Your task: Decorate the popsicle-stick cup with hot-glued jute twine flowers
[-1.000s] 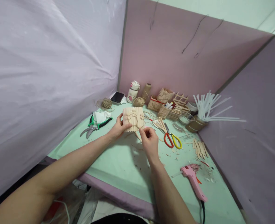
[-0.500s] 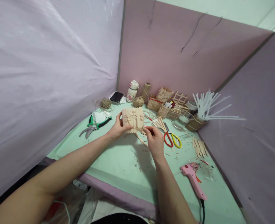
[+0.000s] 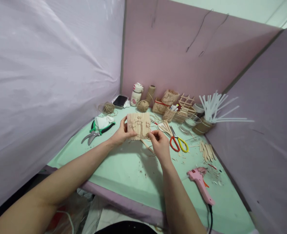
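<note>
A pale wooden stick panel (image 3: 139,125) with raised flower shapes is held up above the green table, its decorated face toward me. My left hand (image 3: 122,132) grips its left side, thumb across the lower front and fingers behind. At the lower right corner, my right hand (image 3: 158,142) pinches with thumb and forefinger; whether twine is also between the fingertips is too small to tell. Behind and below the panel lie loose sticks and thin twine. Red-and-yellow scissors (image 3: 179,143) lie to the right of my right hand.
Green-handled pruners (image 3: 94,132) lie left. A pink glue gun (image 3: 201,184) and wooden pieces (image 3: 207,151) are at right. Along the back stand a bottle (image 3: 136,95), twine balls (image 3: 143,105), wooden boxes and a container (image 3: 201,126) of white glue sticks. The table's front edge (image 3: 124,206) is near.
The panel has turned slightly, showing its front more squarely. My right fingertips have shifted slightly at its lower right corner. The whole view has moved a little.
</note>
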`<state>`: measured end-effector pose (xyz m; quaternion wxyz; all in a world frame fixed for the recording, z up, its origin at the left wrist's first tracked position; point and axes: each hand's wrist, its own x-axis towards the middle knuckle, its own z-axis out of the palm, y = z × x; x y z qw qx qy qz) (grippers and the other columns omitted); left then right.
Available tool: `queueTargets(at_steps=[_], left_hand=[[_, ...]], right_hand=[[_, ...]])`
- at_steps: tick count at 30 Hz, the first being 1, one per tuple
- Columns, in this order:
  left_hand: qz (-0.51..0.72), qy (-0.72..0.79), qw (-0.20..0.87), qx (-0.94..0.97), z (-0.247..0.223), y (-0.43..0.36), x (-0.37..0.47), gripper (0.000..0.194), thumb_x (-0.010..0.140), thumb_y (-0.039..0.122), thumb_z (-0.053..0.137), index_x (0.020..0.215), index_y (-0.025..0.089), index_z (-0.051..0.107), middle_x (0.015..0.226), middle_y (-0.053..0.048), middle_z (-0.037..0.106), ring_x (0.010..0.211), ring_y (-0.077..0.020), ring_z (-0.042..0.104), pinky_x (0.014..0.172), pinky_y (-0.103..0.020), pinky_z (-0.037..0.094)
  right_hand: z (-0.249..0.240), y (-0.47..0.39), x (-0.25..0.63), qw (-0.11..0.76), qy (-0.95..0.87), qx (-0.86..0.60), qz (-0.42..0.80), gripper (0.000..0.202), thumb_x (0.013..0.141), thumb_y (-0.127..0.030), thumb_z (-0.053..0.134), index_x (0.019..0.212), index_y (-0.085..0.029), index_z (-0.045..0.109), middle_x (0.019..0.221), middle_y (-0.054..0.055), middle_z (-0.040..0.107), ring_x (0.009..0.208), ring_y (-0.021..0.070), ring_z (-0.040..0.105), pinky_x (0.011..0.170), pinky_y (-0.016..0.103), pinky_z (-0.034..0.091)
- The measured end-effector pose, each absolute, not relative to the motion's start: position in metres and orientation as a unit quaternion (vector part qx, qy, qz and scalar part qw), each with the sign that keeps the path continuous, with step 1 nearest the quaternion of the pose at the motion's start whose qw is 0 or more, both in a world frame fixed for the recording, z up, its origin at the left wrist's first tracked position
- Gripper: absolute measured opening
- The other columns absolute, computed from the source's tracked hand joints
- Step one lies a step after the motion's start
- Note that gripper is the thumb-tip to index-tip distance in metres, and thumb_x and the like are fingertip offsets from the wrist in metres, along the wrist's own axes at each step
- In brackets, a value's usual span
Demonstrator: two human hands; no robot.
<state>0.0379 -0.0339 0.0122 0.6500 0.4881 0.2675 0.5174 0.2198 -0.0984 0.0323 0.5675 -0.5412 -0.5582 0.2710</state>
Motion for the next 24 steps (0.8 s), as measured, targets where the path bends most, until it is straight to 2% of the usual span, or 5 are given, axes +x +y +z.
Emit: queueTargets(at_steps=[6, 13, 20, 24], left_hand=[[0.503, 0.279, 0.682, 0.452, 0.0172, -0.0386, 0.0421, 0.127, 0.051, 0.025, 0.09, 0.15, 0.022, 0.01, 0.147, -0.024, 0.045, 0.132, -0.0405, 0.048, 0.106, -0.057, 0.042], [0.495, 0.283, 0.696, 0.436, 0.0165, -0.0399, 0.0448, 0.12, 0.052, 0.023, 0.089, 0.147, 0.021, 0.016, 0.147, -0.023, 0.045, 0.134, -0.0398, 0.047, 0.107, -0.056, 0.042], [0.498, 0.287, 0.687, 0.444, 0.0184, -0.0402, 0.0429, 0.12, 0.053, 0.024, 0.089, 0.148, 0.022, 0.016, 0.148, -0.022, 0.045, 0.136, -0.0397, 0.044, 0.109, -0.058, 0.04], [0.494, 0.286, 0.686, 0.452, 0.0163, -0.0396, 0.0429, 0.12, 0.055, 0.026, 0.088, 0.15, 0.024, 0.014, 0.148, -0.021, 0.045, 0.135, -0.039, 0.047, 0.109, -0.057, 0.04]], right_hand=[[0.0322, -0.0982, 0.2135, 0.594, -0.528, -0.533, 0.289, 0.027, 0.078, -0.046, 0.065, 0.077, -0.021, 0.055, 0.072, -0.002, 0.057, 0.065, 0.0136, 0.052, 0.061, 0.027, 0.041], [0.032, -0.1011, 0.2096, 0.617, -0.507, -0.523, 0.296, 0.026, 0.076, -0.044, 0.067, 0.079, -0.02, 0.056, 0.071, -0.003, 0.055, 0.061, 0.0122, 0.048, 0.057, 0.026, 0.038], [0.0343, -0.1006, 0.211, 0.618, -0.492, -0.512, 0.336, 0.012, 0.077, -0.033, 0.059, 0.079, -0.021, 0.056, 0.072, -0.003, 0.055, 0.066, 0.0132, 0.049, 0.062, 0.026, 0.04], [0.0349, -0.1, 0.2115, 0.618, -0.496, -0.511, 0.332, 0.02, 0.081, -0.041, 0.058, 0.077, -0.022, 0.055, 0.072, -0.003, 0.055, 0.067, 0.0135, 0.049, 0.064, 0.027, 0.04]])
